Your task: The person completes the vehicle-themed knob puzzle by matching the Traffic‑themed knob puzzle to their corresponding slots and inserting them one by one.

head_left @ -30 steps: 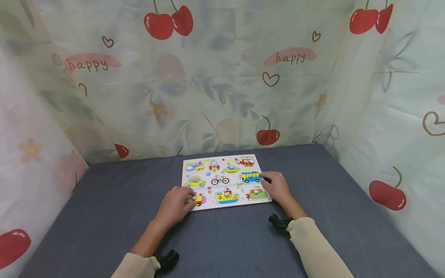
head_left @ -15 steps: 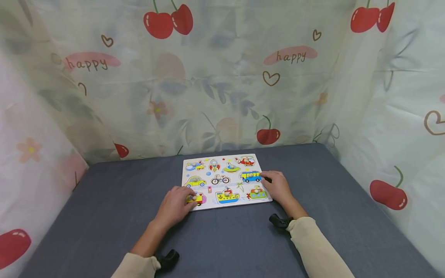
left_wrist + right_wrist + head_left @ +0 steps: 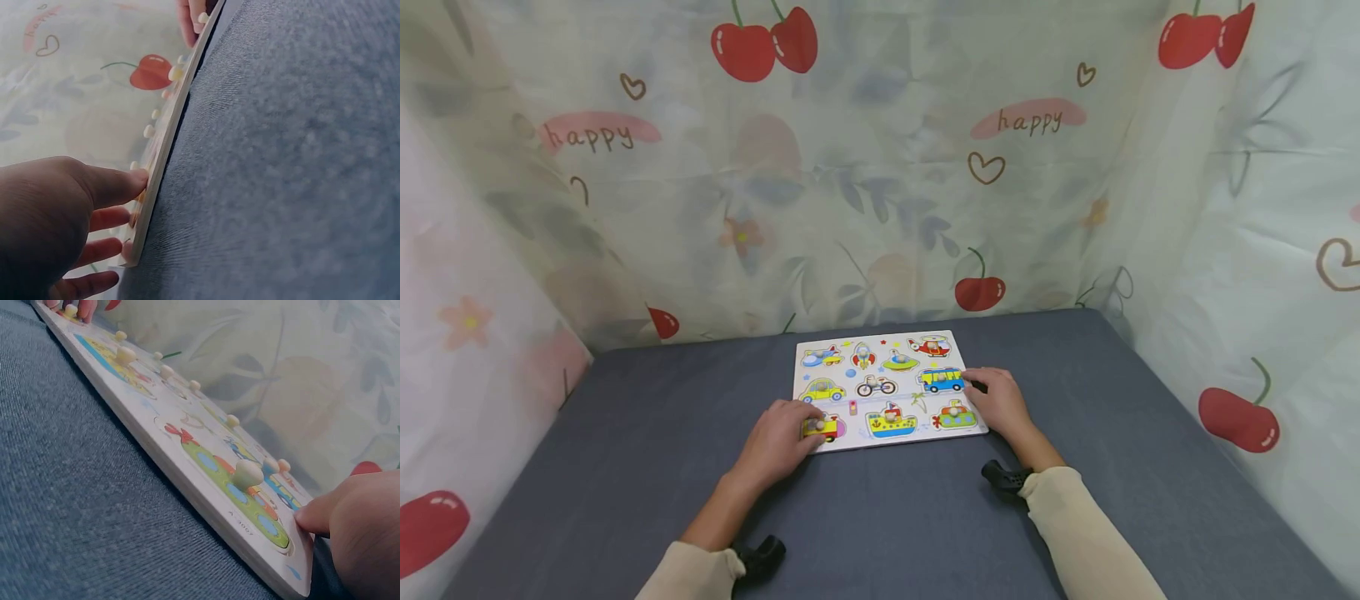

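Observation:
A white wooden knob puzzle board [image 3: 850, 447] lies flat on the table, with vehicle pieces seated in it. My left hand [image 3: 780, 439] rests at its front left corner, beside the train piece [image 3: 829, 428]. In the left wrist view the thumb [image 3: 119, 185] touches the board near its front edge, and the other fingers are straight and spread at its left end. My right hand [image 3: 1000, 402] rests at the right edge beside the bus piece [image 3: 942, 380]; its thumb [image 3: 315, 514] touches the board, near the submarine piece [image 3: 209, 464]. The right hand's other fingers are mostly hidden in the right wrist view.
The dark grey cloth-covered table [image 3: 895, 517] surrounds the board. A patterned curtain [image 3: 880, 208] with cherries and hearts stands behind it and at both sides. Black wrist straps with devices [image 3: 1003, 477] sit at the sleeve cuffs.

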Action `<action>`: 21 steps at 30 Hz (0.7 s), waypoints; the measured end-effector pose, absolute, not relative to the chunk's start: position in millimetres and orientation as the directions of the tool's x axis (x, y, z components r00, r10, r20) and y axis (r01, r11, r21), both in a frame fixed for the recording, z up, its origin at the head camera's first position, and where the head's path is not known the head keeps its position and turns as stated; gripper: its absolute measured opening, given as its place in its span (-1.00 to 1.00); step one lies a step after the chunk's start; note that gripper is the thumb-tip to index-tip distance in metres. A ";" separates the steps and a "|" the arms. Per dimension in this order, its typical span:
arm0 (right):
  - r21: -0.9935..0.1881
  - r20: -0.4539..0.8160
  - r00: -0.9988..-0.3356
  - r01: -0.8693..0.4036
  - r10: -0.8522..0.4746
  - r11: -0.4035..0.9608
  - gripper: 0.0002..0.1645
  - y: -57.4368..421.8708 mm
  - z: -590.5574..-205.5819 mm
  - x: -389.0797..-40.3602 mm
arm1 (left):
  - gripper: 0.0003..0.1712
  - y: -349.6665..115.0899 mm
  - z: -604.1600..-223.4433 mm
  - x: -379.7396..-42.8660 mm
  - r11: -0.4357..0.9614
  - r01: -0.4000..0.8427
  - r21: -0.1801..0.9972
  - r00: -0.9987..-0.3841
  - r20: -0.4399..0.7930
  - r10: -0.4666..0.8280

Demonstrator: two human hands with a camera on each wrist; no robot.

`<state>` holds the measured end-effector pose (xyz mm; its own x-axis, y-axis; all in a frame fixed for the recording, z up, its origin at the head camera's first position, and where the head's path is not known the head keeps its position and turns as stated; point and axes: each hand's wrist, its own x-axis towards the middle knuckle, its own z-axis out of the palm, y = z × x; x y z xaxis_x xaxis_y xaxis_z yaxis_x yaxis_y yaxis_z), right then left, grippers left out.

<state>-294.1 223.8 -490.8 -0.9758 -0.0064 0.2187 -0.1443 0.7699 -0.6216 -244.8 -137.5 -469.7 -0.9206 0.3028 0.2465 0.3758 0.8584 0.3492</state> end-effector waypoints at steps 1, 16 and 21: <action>-0.625 0.215 -0.977 -0.142 -0.005 0.767 -0.59 223.9 -490.4 -293.8 | -0.67 -138.0 -469.2 -245.3 0.857 0.377 0.351 -0.921 0.240 0.307; -0.486 0.196 -0.960 -0.274 -0.202 0.830 -0.54 248.3 -484.2 -269.4 | -0.62 -165.3 -463.7 -246.4 0.858 0.363 0.363 -0.930 0.190 0.314; -0.440 0.173 -0.949 -0.315 -0.265 0.841 -0.54 261.7 -478.0 -253.5 | -0.61 -178.4 -464.6 -245.9 0.871 0.351 0.344 -0.934 0.201 0.296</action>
